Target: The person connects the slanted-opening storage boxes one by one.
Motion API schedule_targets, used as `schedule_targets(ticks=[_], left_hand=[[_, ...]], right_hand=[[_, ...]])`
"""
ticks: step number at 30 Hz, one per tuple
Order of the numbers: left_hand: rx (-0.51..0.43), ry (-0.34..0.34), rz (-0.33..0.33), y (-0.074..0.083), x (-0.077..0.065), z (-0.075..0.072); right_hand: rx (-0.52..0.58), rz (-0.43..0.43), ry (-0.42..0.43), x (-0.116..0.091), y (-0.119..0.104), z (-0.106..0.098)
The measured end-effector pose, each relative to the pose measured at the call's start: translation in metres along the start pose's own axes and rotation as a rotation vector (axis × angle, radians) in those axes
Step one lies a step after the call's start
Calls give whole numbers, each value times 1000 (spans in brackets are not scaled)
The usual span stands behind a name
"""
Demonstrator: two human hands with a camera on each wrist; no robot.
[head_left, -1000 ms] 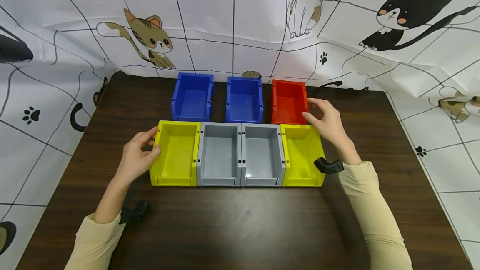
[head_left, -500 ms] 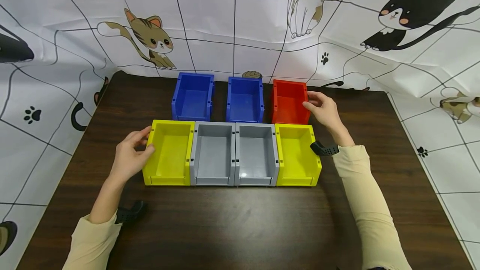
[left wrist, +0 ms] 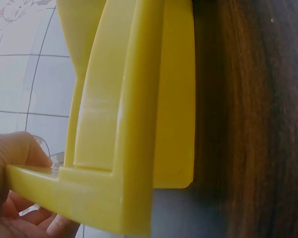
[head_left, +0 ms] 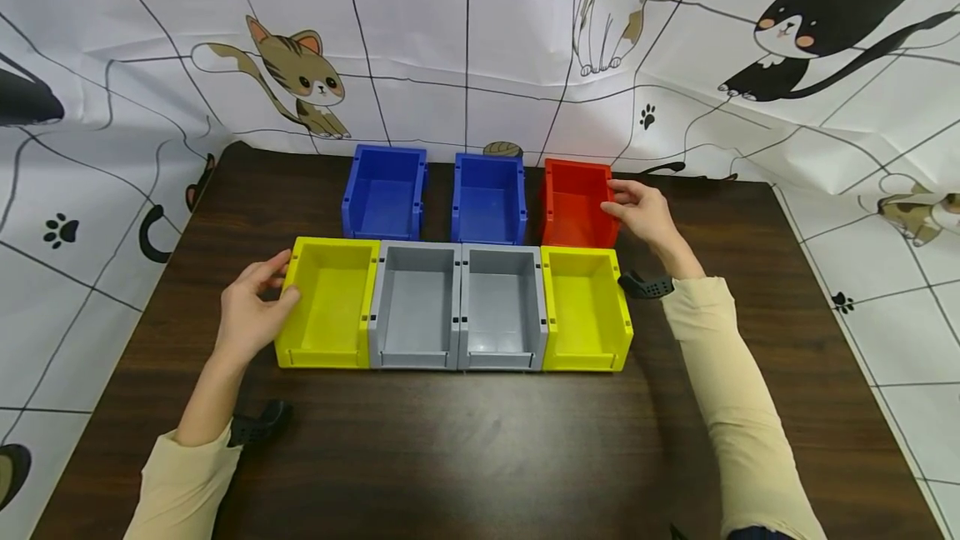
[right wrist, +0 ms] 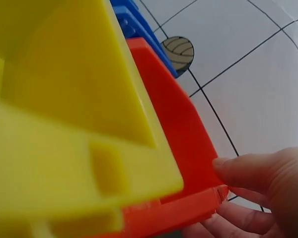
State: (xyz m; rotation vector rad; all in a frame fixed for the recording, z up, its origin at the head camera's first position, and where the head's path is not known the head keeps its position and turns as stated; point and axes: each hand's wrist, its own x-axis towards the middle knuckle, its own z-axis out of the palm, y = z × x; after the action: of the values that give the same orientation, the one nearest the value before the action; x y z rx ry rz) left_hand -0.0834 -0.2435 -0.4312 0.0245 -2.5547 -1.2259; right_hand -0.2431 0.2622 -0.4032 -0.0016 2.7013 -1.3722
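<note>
Standing behind two yellow (head_left: pixel 328 294), two grey bins (head_left: pixel 417 298) are two blue (head_left: pixel 385 190), one red (head_left: pixel 576 205).

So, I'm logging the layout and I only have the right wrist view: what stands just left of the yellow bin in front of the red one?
Observer: A gray bin, side by side with that yellow bin.
Operator: And what ends that row on the far left?
Observer: A second yellow bin, with another gray bin next to it.
Operator: Where's the left grip?
Observer: The left grip holds that end bin by its left side.
</note>
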Motion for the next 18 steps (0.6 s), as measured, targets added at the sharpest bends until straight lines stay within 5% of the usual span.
schedule_targets(ticks=[10,18], left_hand=[[3,91,-60,-4,1,0],[11,94,-64,-3,1,-1]], right_hand=[[-21,-2,57,4,1,2],[-54,49,106,0,6,-11]])
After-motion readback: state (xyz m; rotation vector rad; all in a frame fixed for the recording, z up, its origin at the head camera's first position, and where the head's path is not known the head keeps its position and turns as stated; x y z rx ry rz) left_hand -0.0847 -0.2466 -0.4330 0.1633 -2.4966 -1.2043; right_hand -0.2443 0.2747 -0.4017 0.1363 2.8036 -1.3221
